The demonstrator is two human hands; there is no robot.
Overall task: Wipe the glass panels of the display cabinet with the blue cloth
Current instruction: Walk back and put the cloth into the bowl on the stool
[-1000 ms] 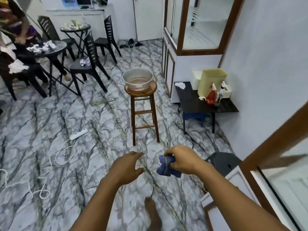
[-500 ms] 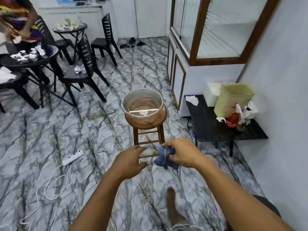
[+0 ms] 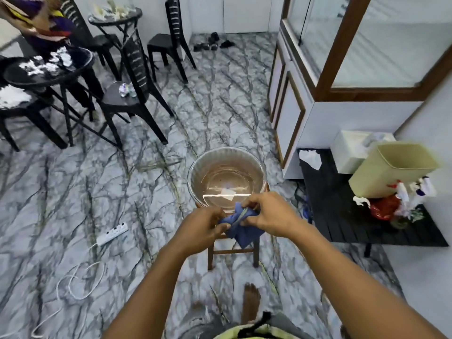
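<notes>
blue cloth bunched between left hand and right hand, fingers of both pinching it, just over the near rim of a clear bowl on a stool. wring it evenly before wiping the display cabinet, well apart.

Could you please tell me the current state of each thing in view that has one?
blue cloth: bunched, held between both hands.
left hand: pinches the cloth.
right hand: pinches the cloth.
bowl: upright on the stool, apparently holding water.
cabinet lower doors: shut.
bin: upright, lidless.
</notes>
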